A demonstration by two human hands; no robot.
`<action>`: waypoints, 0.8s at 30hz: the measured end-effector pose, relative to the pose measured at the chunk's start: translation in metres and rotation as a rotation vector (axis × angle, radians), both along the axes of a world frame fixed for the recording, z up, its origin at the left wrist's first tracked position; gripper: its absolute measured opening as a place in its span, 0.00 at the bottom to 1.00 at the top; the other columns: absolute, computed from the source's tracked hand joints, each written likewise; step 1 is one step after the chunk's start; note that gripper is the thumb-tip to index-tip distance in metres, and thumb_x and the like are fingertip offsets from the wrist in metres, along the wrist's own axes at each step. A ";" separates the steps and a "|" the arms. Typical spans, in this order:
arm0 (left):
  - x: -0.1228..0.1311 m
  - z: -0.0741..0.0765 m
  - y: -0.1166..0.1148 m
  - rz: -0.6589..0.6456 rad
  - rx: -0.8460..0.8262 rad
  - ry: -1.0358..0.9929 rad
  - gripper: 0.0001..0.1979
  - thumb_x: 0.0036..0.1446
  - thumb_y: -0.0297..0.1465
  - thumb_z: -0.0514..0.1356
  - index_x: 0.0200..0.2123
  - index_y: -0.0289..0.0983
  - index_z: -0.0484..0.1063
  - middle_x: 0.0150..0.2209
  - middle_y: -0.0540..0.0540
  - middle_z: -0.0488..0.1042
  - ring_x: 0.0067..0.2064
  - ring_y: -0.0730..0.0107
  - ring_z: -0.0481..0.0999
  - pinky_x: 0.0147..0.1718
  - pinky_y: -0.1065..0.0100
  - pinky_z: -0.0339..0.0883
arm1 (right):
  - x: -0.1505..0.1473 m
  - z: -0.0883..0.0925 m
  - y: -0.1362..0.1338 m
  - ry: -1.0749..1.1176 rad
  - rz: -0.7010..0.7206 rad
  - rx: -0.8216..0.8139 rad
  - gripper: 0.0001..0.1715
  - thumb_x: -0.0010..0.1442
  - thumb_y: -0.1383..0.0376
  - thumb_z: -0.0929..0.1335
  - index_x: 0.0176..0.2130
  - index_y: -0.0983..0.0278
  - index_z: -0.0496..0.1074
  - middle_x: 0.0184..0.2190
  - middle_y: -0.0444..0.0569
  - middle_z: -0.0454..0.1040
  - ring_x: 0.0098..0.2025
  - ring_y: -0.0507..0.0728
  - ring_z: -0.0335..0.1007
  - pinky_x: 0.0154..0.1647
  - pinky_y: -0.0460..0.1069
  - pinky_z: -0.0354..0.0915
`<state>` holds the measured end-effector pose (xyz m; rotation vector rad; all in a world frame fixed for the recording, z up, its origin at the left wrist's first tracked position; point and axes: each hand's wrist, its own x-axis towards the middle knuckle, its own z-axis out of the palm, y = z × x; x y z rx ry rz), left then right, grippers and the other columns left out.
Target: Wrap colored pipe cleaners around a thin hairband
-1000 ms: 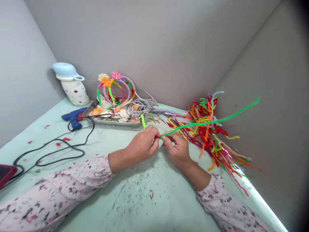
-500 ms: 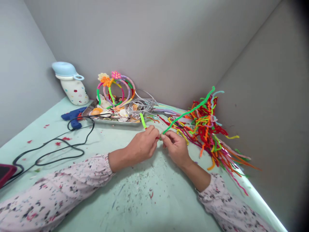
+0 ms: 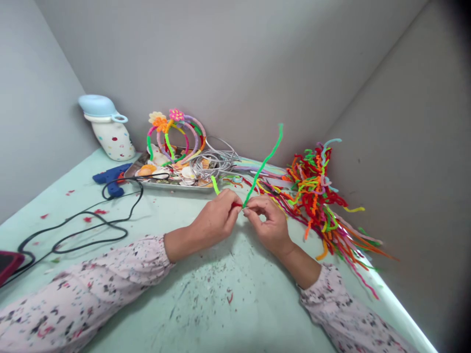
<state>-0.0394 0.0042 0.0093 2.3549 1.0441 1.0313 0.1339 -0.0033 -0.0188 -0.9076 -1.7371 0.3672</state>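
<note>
My left hand (image 3: 215, 218) is closed around a piece covered in fuzzy pipe cleaner. Its yellow-green end (image 3: 215, 185) sticks up behind the knuckles, and a bit of red (image 3: 237, 205) shows at the fingertips. My right hand (image 3: 271, 224) pinches the low end of a green pipe cleaner (image 3: 263, 169) right beside that red bit. From the fingertips the green strand rises, leaning right, its tip free. Both hands nearly touch above the table; the exact join between green and red is hidden by the fingers.
A metal tray (image 3: 172, 186) holds shells, finished fuzzy hoops (image 3: 196, 133) with flowers, and coiled grey wire (image 3: 211, 164). Left are a blue glue gun (image 3: 112, 176), black cord (image 3: 110, 220), bottle (image 3: 112, 137) and red-edged device (image 3: 9, 267). A pipe cleaner heap (image 3: 316, 191) lies right.
The green pipe cleaner has swung from a low rightward slant to a steeper upright lean, its tip moving left. My right fingers have shifted slightly at its base; the left hand barely moved.
</note>
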 end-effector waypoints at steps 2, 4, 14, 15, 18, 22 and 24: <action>0.000 0.001 -0.001 -0.009 -0.003 -0.006 0.03 0.61 0.27 0.50 0.36 0.36 0.62 0.33 0.48 0.66 0.33 0.70 0.65 0.32 0.68 0.59 | 0.001 0.002 0.000 -0.049 -0.028 0.064 0.03 0.58 0.68 0.69 0.36 0.60 0.71 0.34 0.46 0.73 0.34 0.53 0.69 0.31 0.48 0.68; 0.000 0.002 -0.001 -0.014 -0.008 -0.008 0.03 0.61 0.27 0.50 0.36 0.36 0.62 0.33 0.48 0.67 0.33 0.70 0.65 0.32 0.68 0.60 | 0.001 0.002 0.001 -0.072 -0.041 0.107 0.05 0.58 0.69 0.68 0.37 0.59 0.72 0.34 0.46 0.73 0.35 0.54 0.70 0.33 0.49 0.69; 0.000 0.000 -0.003 0.003 0.035 0.023 0.03 0.61 0.26 0.49 0.37 0.37 0.61 0.32 0.49 0.66 0.31 0.71 0.64 0.30 0.68 0.59 | 0.003 -0.002 0.002 -0.139 -0.064 0.176 0.10 0.60 0.69 0.66 0.41 0.56 0.73 0.35 0.46 0.75 0.38 0.55 0.72 0.36 0.51 0.70; 0.000 0.000 -0.003 0.001 0.040 0.028 0.03 0.61 0.26 0.49 0.36 0.37 0.61 0.31 0.49 0.66 0.30 0.71 0.64 0.30 0.68 0.59 | 0.003 -0.002 0.002 -0.145 -0.069 0.180 0.10 0.60 0.70 0.66 0.41 0.56 0.73 0.35 0.46 0.75 0.38 0.55 0.72 0.36 0.51 0.70; 0.000 0.001 -0.004 -0.001 0.053 0.042 0.03 0.60 0.26 0.49 0.36 0.37 0.60 0.31 0.49 0.65 0.29 0.72 0.63 0.28 0.69 0.57 | 0.003 -0.002 0.001 -0.153 -0.082 0.199 0.11 0.60 0.70 0.66 0.41 0.56 0.72 0.35 0.46 0.75 0.38 0.54 0.72 0.38 0.51 0.70; -0.001 0.002 -0.003 -0.009 0.069 0.053 0.03 0.61 0.26 0.49 0.36 0.37 0.60 0.31 0.49 0.64 0.29 0.72 0.62 0.28 0.69 0.58 | 0.003 -0.003 0.000 -0.170 -0.085 0.218 0.11 0.60 0.70 0.66 0.41 0.57 0.72 0.36 0.47 0.74 0.38 0.55 0.72 0.40 0.52 0.70; -0.001 0.001 -0.003 -0.012 0.082 0.057 0.03 0.61 0.26 0.48 0.36 0.37 0.60 0.31 0.48 0.65 0.30 0.71 0.63 0.29 0.68 0.58 | 0.003 -0.003 0.000 -0.184 -0.087 0.207 0.10 0.61 0.70 0.66 0.41 0.57 0.72 0.36 0.47 0.74 0.38 0.55 0.72 0.38 0.51 0.70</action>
